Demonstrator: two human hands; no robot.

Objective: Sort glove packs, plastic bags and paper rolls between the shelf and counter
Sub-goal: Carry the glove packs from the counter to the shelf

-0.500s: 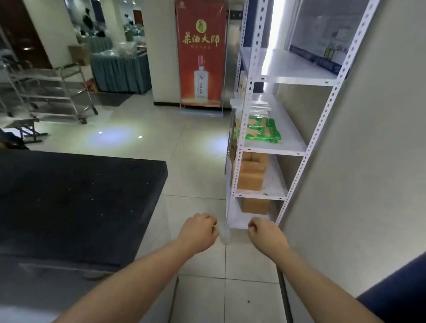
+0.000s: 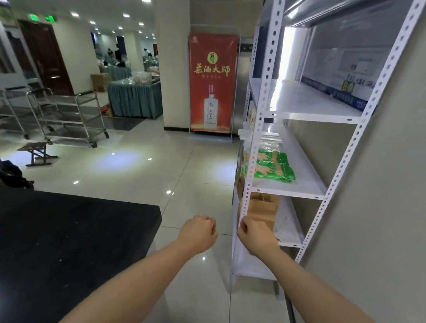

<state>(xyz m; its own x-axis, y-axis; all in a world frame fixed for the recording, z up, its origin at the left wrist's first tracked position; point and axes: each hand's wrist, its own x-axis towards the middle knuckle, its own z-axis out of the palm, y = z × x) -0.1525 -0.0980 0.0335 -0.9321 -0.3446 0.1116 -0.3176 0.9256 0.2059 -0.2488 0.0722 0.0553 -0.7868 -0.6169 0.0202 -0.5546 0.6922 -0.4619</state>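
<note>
Facing the shelf [image 2: 306, 186], the left hand [image 2: 199, 234] and right hand [image 2: 255, 236] are held with fingers curled into empty fists. Green glove packs [image 2: 276, 167] are stacked on its middle board.

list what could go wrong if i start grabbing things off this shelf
1. The green printed glove packs lie stacked at the front edge of the white perforated metal shelf, partly behind its upright. Pulling one could snag it or drag the rest off.
2. The loose clear plastic bags piled behind them look slippery and may slide out too.
3. The right hand, curled and holding nothing, looks close to the upright and might knock it.
</note>
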